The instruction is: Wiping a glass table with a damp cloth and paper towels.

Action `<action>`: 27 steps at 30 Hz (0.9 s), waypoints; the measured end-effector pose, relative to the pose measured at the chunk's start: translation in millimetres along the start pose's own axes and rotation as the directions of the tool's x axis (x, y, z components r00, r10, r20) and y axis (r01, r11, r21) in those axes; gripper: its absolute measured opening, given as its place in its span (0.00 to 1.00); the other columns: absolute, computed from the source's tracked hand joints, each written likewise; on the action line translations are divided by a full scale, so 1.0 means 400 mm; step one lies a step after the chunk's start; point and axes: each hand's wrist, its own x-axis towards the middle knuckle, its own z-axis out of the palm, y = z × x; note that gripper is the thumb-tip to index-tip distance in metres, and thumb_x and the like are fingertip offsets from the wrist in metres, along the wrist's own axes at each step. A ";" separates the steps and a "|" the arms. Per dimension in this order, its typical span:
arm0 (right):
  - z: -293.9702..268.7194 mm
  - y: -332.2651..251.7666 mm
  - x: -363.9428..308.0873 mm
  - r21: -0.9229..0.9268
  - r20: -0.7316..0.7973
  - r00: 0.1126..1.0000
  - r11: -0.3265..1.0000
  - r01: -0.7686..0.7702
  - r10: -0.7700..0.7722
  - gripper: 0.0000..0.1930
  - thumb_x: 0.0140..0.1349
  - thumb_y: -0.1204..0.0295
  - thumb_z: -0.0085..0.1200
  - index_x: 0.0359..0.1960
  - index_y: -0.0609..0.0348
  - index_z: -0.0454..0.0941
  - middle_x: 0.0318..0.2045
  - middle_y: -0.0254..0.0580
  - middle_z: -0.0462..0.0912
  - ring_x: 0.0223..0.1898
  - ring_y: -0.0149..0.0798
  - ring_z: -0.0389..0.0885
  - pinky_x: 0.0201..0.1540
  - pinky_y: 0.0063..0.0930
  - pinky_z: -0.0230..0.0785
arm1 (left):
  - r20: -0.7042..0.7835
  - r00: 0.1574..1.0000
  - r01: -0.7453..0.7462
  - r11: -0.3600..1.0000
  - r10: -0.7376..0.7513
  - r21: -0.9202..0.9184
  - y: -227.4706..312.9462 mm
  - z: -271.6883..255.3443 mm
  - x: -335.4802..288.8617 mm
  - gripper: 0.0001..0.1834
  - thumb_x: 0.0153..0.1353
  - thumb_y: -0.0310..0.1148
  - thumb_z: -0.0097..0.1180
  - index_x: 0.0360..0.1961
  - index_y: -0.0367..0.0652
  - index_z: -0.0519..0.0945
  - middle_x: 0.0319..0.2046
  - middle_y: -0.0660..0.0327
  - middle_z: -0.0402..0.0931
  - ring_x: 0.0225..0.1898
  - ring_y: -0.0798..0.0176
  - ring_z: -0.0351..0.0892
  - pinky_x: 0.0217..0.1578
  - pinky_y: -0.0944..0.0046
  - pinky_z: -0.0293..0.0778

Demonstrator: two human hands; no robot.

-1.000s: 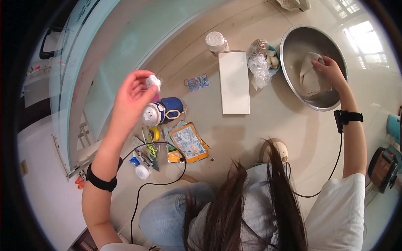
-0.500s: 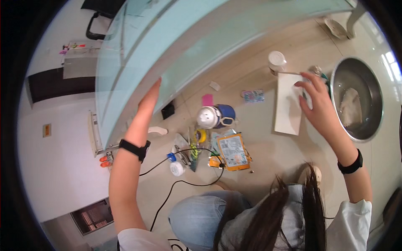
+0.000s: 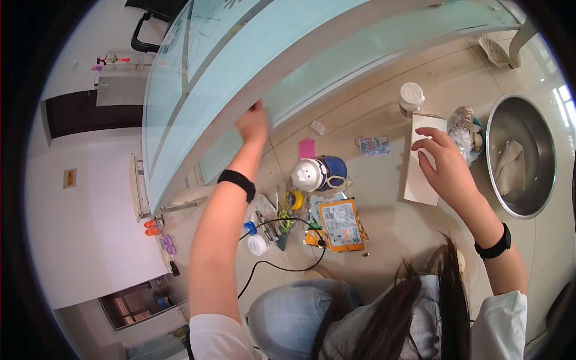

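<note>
My left hand [image 3: 252,124] reaches in at the edge of the glass-topped table, close to its pale lower shelf [image 3: 312,90]. Its fingers bend away and are partly hidden, so what they hold, if anything, does not show. On the right, my right hand [image 3: 444,159] is open above a flat white box [image 3: 422,186], fingers apart and slightly curved. Its fingertips overlap the box; whether they touch it I cannot tell. Just beyond the box stands a white-lidded jar [image 3: 411,96]. A bowl with clear plastic wrapping [image 3: 462,129] is beside the box.
A steel basin [image 3: 543,144] with water and a beige cloth [image 3: 511,168] stands far right. Between my arms lie a blue white-topped bottle [image 3: 309,174], an orange pouch [image 3: 342,225], yellow tape [image 3: 294,200], a pink paper square [image 3: 306,148] and a black cable [image 3: 277,268].
My left hand has moved right along the table edge, and its outstretched fingers have bent. My right hand has shifted slightly over the box. The whole view has shifted a little.
</note>
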 end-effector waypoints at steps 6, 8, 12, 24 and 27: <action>0.004 -0.005 -0.006 0.027 0.031 1.000 1.000 -0.006 0.005 0.06 0.54 0.79 0.49 0.33 0.63 0.75 0.45 0.47 0.74 0.49 0.50 0.71 0.50 0.38 0.66 | 0.223 0.955 -0.175 0.979 0.194 -0.102 0.381 0.159 -0.066 0.08 0.52 0.33 0.60 0.29 0.38 0.83 0.30 0.51 0.80 0.29 0.61 0.78 0.34 0.64 0.72; -0.003 -0.010 -0.009 0.049 0.026 1.000 0.999 0.006 -0.007 0.05 0.54 0.79 0.49 0.33 0.63 0.75 0.45 0.47 0.74 0.48 0.50 0.71 0.50 0.38 0.66 | 0.404 0.914 0.036 0.984 0.038 -0.173 0.401 0.165 -0.057 0.08 0.53 0.32 0.59 0.31 0.38 0.83 0.32 0.56 0.80 0.32 0.64 0.77 0.35 0.66 0.71; -0.043 -0.005 -0.019 0.047 -0.011 0.999 0.998 -0.039 0.039 0.05 0.54 0.80 0.48 0.33 0.63 0.75 0.43 0.46 0.75 0.47 0.50 0.72 0.49 0.37 0.66 | 0.351 0.905 0.390 0.796 -0.239 -0.463 0.234 0.077 -0.008 0.12 0.56 0.31 0.58 0.40 0.35 0.80 0.36 0.62 0.78 0.36 0.69 0.75 0.40 0.70 0.70; -0.078 0.017 -0.051 0.075 -0.058 0.998 0.997 -0.012 0.017 0.07 0.54 0.80 0.48 0.35 0.63 0.73 0.40 0.45 0.75 0.44 0.49 0.73 0.48 0.37 0.66 | 0.325 0.910 0.285 0.958 -0.259 -0.035 -0.041 0.037 0.185 0.15 0.55 0.30 0.57 0.44 0.38 0.76 0.37 0.58 0.77 0.41 0.67 0.74 0.42 0.70 0.71; -0.096 0.020 -0.057 0.099 -0.061 0.997 0.994 -0.043 0.049 0.07 0.54 0.80 0.48 0.35 0.63 0.74 0.40 0.45 0.75 0.44 0.48 0.73 0.47 0.36 0.66 | 0.101 0.967 -0.249 0.778 0.234 0.577 -0.012 0.214 0.266 0.15 0.55 0.35 0.57 0.44 0.44 0.78 0.42 0.61 0.78 0.42 0.63 0.77 0.44 0.63 0.70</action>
